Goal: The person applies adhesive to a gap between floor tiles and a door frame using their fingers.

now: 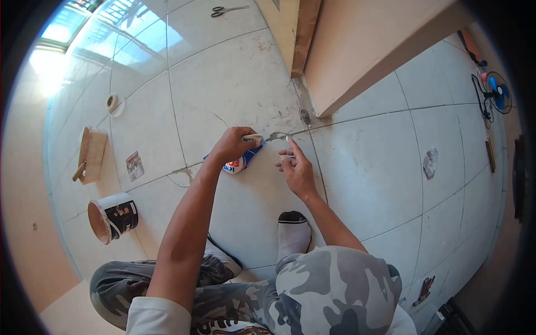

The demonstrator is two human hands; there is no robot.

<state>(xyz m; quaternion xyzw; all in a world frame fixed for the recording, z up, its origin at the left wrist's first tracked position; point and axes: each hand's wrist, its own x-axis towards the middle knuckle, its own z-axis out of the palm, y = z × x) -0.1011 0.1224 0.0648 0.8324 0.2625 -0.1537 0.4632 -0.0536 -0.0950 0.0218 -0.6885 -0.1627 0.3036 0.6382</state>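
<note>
White floor tiles (240, 84) surround me. My left hand (231, 146) grips a small scraper (267, 137), its tip at the grout line (357, 118) beside a blue packet (239, 162). My right hand (298, 170) rests open-fingered nearby. Most joints look unfinished.

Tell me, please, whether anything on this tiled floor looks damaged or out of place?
A thin crack runs across the tile just above the left hand. A bucket lies tipped on its side, and scissors lie loose far off.
</note>
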